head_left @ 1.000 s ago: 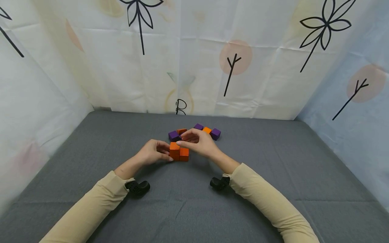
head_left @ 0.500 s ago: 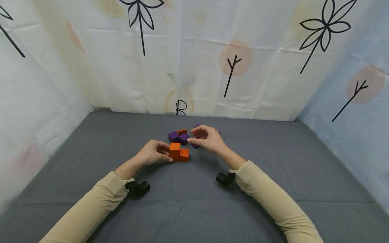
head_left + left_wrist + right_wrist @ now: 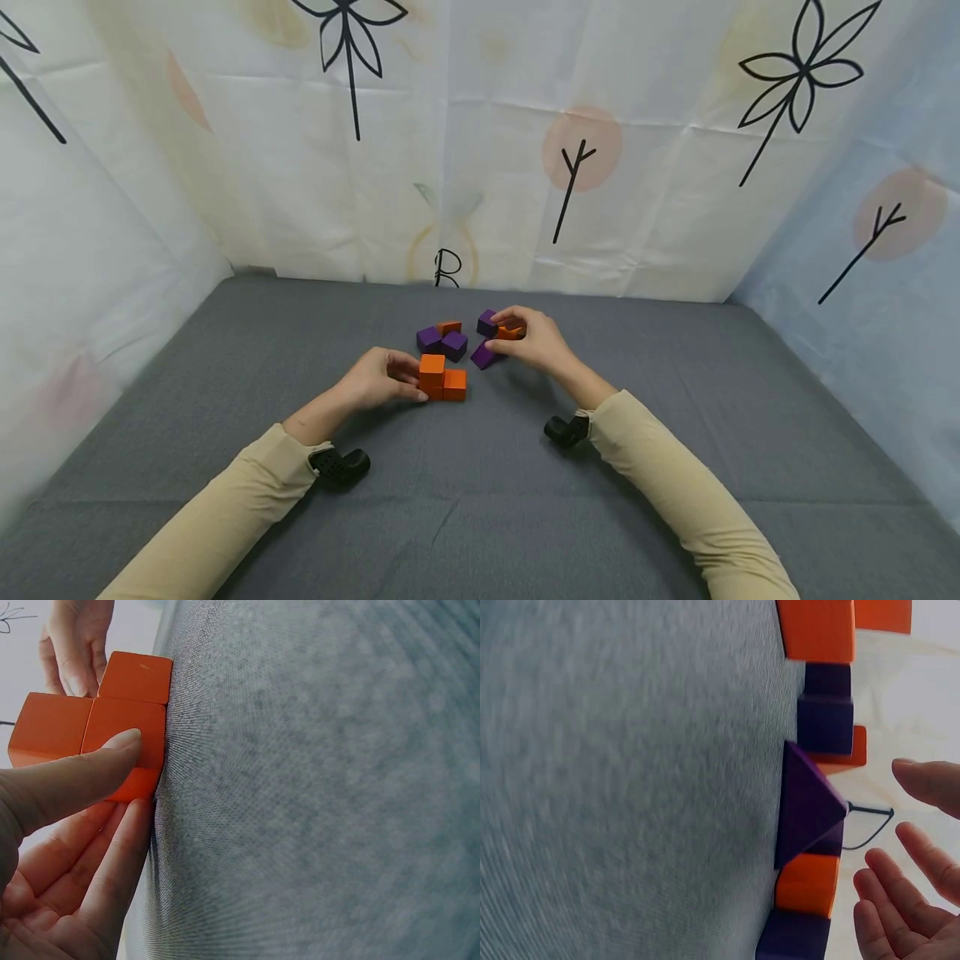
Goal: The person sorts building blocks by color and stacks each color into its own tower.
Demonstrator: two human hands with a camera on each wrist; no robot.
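Note:
My left hand (image 3: 378, 379) pinches the lower cube (image 3: 146, 731) of a small orange stack, thumb on its near face and fingers behind. One orange cube (image 3: 432, 367) sits on top of it, and another orange cube (image 3: 454, 385) stands right beside it on the cloth. My right hand (image 3: 536, 337) hovers over the farther blocks, thumb and fingers apart with nothing held between them. Below its fingers are an orange block (image 3: 807, 881), partly covered in the head view, and a purple triangular block (image 3: 806, 810). A purple cube (image 3: 487, 323) lies by the right fingertips.
Two purple blocks, the left one (image 3: 429, 339) and the right one (image 3: 453, 346), lie behind the stack. An orange wedge-like block (image 3: 449, 327) is behind them. Grey cloth (image 3: 480, 500) covers the table, and a printed curtain (image 3: 495, 167) hangs at its back.
My right hand has left the top orange cube and moved right and away to the farther blocks, uncovering purple blocks. My left hand stays at the stack.

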